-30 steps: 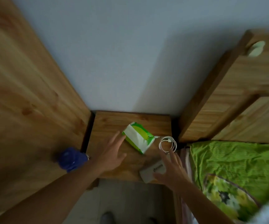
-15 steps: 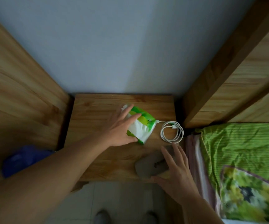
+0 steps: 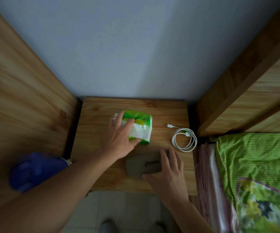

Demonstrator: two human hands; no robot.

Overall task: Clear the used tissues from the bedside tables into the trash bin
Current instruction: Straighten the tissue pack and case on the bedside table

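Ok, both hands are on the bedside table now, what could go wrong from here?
1. The left hand lies on the tissue pack, so the whole pack might be binned.
2. The grey case under the right hand sits near the table front edge; a nudge could drop it.
3. The cable lies near and could snag.

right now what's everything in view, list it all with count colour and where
bedside table: one, light wood, centre, against the wall
tissue pack: one, green and white, middle of the table
charging cable: one, white, coiled, table's right edge
flat case: one, grey, table's front
bag: one, blue, left of the table
bedcover: one, green, lower right
shoes: two, grey, on the floor
left hand: on the tissue pack
right hand: on the flat case
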